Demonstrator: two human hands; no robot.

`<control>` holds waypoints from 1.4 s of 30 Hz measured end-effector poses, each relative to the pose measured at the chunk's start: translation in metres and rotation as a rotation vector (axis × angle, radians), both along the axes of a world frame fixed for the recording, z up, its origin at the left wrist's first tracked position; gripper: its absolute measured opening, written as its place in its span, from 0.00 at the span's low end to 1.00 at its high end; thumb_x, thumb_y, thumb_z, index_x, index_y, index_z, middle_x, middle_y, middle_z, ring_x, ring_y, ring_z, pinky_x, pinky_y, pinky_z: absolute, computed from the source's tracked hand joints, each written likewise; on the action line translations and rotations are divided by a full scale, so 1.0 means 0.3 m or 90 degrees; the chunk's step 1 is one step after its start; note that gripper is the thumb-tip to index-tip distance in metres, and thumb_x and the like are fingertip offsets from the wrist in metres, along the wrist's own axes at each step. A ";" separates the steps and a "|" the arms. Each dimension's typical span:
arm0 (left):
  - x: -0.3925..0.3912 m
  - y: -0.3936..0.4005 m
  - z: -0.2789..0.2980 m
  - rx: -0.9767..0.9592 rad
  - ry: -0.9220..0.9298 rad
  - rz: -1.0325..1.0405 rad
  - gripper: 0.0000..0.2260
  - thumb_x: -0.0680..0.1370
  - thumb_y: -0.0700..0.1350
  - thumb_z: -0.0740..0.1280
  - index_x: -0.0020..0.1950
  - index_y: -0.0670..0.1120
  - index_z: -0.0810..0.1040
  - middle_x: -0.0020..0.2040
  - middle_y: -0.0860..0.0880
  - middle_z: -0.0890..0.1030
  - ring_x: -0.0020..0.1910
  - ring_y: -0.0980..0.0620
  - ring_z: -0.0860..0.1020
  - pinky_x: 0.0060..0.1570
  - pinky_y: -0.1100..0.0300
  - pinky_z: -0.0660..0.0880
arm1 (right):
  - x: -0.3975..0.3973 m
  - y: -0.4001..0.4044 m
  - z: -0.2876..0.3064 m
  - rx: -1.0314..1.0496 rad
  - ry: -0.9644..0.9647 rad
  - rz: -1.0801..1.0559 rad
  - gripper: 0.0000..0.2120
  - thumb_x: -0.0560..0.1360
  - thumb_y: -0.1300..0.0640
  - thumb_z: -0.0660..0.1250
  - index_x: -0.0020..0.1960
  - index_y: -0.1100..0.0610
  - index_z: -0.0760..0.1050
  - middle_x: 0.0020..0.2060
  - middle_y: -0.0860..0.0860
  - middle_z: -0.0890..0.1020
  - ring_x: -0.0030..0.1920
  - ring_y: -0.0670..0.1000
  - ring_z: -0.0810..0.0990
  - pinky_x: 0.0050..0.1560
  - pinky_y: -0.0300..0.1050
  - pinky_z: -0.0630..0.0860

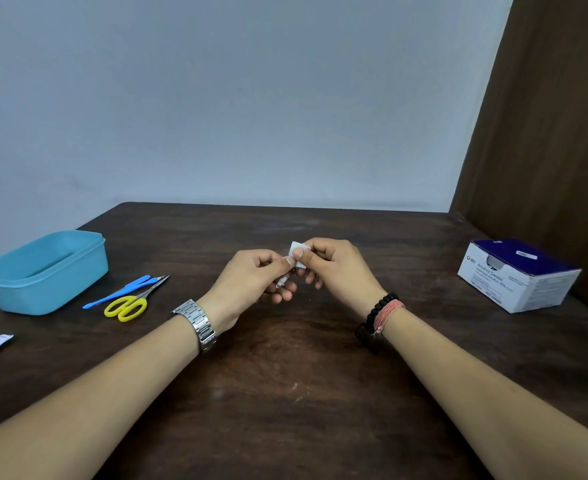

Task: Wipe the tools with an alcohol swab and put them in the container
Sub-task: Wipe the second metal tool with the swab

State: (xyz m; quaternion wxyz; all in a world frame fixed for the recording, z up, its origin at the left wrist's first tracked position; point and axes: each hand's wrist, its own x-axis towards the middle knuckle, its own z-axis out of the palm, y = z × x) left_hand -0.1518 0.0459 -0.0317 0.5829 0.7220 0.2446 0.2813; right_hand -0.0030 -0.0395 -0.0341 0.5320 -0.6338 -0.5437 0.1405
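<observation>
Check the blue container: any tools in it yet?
Empty as far as visible: the blue container shows only bare floor; yellow scissors and blue tool lie beside it.

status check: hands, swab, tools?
Left hand pinching small metal tool; right hand pinching white swab. Yellow-handled scissors, blue tool beside blue plastic container. Nothing blocking.

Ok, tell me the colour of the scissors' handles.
Yellow: the scissors lie beside the blue container, clearest in the head view.

We cannot identify the small metal tool point(282, 282) mostly hidden in the left hand point(251, 282), beside the swab point(297, 252).
</observation>
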 end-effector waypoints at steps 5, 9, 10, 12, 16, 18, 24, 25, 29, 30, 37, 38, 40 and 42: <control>0.003 0.001 0.002 -0.027 -0.021 -0.014 0.11 0.80 0.47 0.68 0.49 0.39 0.82 0.38 0.43 0.84 0.34 0.53 0.81 0.32 0.66 0.76 | 0.009 0.002 0.000 0.001 0.054 0.016 0.07 0.79 0.57 0.67 0.44 0.57 0.81 0.33 0.49 0.81 0.33 0.46 0.78 0.33 0.41 0.75; 0.001 -0.005 0.007 -0.108 -0.060 -0.060 0.08 0.78 0.43 0.69 0.52 0.40 0.82 0.40 0.44 0.83 0.37 0.54 0.81 0.37 0.65 0.78 | 0.014 0.003 0.001 0.011 0.061 0.008 0.07 0.78 0.57 0.68 0.44 0.59 0.80 0.32 0.48 0.81 0.32 0.46 0.78 0.33 0.42 0.75; 0.001 -0.004 0.009 -0.128 -0.063 -0.069 0.06 0.78 0.42 0.70 0.52 0.41 0.82 0.41 0.44 0.83 0.38 0.54 0.81 0.38 0.64 0.78 | 0.015 0.003 0.002 0.013 0.062 0.006 0.07 0.78 0.57 0.68 0.44 0.59 0.80 0.31 0.48 0.81 0.32 0.46 0.78 0.33 0.42 0.75; -0.001 0.000 0.010 -0.159 -0.069 -0.083 0.06 0.77 0.41 0.71 0.52 0.42 0.82 0.42 0.44 0.83 0.40 0.53 0.82 0.39 0.64 0.79 | 0.013 0.001 0.005 0.020 0.066 0.002 0.07 0.78 0.56 0.68 0.42 0.57 0.80 0.31 0.48 0.81 0.32 0.47 0.78 0.33 0.42 0.75; -0.002 0.004 0.012 -0.185 -0.079 -0.101 0.09 0.77 0.41 0.70 0.56 0.40 0.81 0.43 0.45 0.84 0.40 0.54 0.82 0.39 0.64 0.79 | 0.010 0.004 0.003 0.028 0.063 -0.011 0.11 0.80 0.55 0.65 0.42 0.57 0.80 0.31 0.50 0.81 0.32 0.47 0.78 0.32 0.43 0.75; 0.001 0.001 0.012 -0.207 -0.084 -0.104 0.10 0.78 0.41 0.69 0.57 0.39 0.80 0.43 0.45 0.84 0.39 0.54 0.82 0.39 0.64 0.79 | 0.012 0.005 0.001 0.028 0.051 -0.022 0.11 0.81 0.56 0.64 0.43 0.59 0.80 0.32 0.50 0.81 0.31 0.46 0.78 0.32 0.43 0.75; 0.005 0.001 0.018 -0.306 -0.109 -0.121 0.08 0.80 0.40 0.65 0.55 0.38 0.80 0.41 0.44 0.82 0.38 0.54 0.82 0.37 0.65 0.80 | 0.007 -0.001 0.006 0.033 0.038 -0.022 0.09 0.79 0.56 0.66 0.41 0.56 0.79 0.32 0.50 0.82 0.31 0.46 0.78 0.32 0.40 0.74; 0.004 0.002 0.019 -0.322 -0.114 -0.125 0.08 0.80 0.40 0.65 0.56 0.38 0.80 0.41 0.44 0.82 0.38 0.54 0.82 0.37 0.65 0.80 | 0.005 -0.001 0.006 0.034 0.035 -0.024 0.09 0.79 0.56 0.66 0.41 0.57 0.79 0.32 0.50 0.82 0.31 0.46 0.78 0.32 0.40 0.74; 0.003 0.003 0.021 -0.363 -0.120 -0.136 0.08 0.80 0.40 0.65 0.54 0.37 0.80 0.40 0.43 0.82 0.37 0.54 0.81 0.37 0.65 0.80 | 0.000 -0.004 0.005 0.045 0.005 -0.047 0.09 0.79 0.55 0.66 0.44 0.59 0.79 0.33 0.54 0.83 0.31 0.46 0.78 0.32 0.40 0.75; 0.003 0.004 0.021 -0.367 -0.122 -0.138 0.08 0.80 0.41 0.65 0.54 0.37 0.79 0.41 0.43 0.82 0.38 0.54 0.80 0.37 0.65 0.80 | -0.002 -0.004 0.004 0.049 -0.010 -0.054 0.09 0.79 0.54 0.66 0.44 0.58 0.79 0.33 0.54 0.83 0.31 0.46 0.78 0.32 0.40 0.76; 0.004 0.004 0.017 -0.341 -0.114 -0.114 0.07 0.80 0.43 0.66 0.49 0.40 0.79 0.39 0.45 0.81 0.34 0.55 0.80 0.34 0.66 0.78 | -0.011 -0.008 0.005 0.051 -0.051 -0.038 0.09 0.79 0.54 0.66 0.45 0.59 0.79 0.34 0.53 0.84 0.30 0.46 0.79 0.32 0.38 0.77; 0.004 0.004 0.017 -0.339 -0.114 -0.109 0.07 0.80 0.43 0.65 0.49 0.40 0.79 0.38 0.45 0.81 0.34 0.55 0.80 0.34 0.66 0.78 | -0.011 -0.009 0.006 0.049 -0.050 -0.033 0.08 0.79 0.54 0.66 0.46 0.59 0.79 0.34 0.53 0.84 0.31 0.46 0.79 0.32 0.39 0.77; 0.004 0.007 0.018 -0.336 -0.110 -0.107 0.07 0.80 0.43 0.65 0.50 0.39 0.79 0.38 0.45 0.81 0.34 0.55 0.79 0.34 0.66 0.78 | -0.010 -0.008 0.007 0.043 -0.045 -0.024 0.08 0.79 0.55 0.66 0.46 0.59 0.79 0.34 0.52 0.83 0.31 0.46 0.79 0.32 0.40 0.77; 0.004 0.009 0.020 -0.340 -0.107 -0.111 0.08 0.80 0.43 0.66 0.52 0.39 0.79 0.39 0.45 0.81 0.35 0.55 0.79 0.34 0.66 0.78 | -0.011 -0.008 0.006 0.036 -0.035 -0.016 0.08 0.79 0.56 0.65 0.47 0.59 0.79 0.34 0.51 0.83 0.31 0.45 0.79 0.32 0.40 0.76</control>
